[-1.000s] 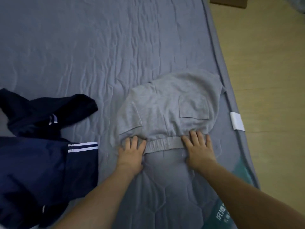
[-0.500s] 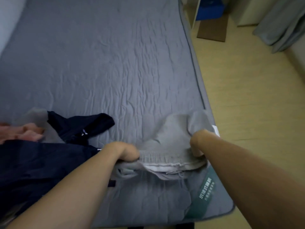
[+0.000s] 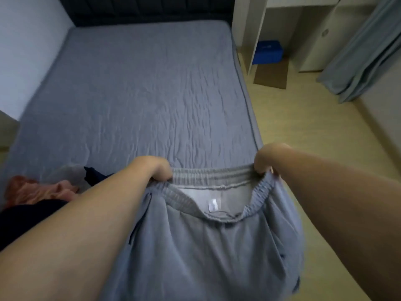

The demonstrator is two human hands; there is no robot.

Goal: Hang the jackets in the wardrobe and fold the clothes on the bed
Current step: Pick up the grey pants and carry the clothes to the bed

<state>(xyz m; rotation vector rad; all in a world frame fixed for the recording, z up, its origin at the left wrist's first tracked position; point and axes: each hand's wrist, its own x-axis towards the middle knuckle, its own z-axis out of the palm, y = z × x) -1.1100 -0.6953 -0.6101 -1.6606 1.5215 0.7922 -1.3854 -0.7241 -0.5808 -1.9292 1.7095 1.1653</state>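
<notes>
While we hold the grey shorts [image 3: 206,246] up by the waistband, our left hand [image 3: 159,170] and right hand [image 3: 265,160] each curl tight round one end, so the band runs side to side and the cloth hangs toward the lower frame, in front of the bed [image 3: 141,94], equally near both hands.

You're facing a bed [image 3: 134,88] under a wrinkled grey sheet, its dark headboard [image 3: 147,9] at the far end. Left of the bed runs a pale wall [image 3: 26,46]; right of it lie light wood flooring [image 3: 303,135], white cabinets [image 3: 312,38], a blue box [image 3: 269,52] and grey-blue curtains [image 3: 360,53].
</notes>
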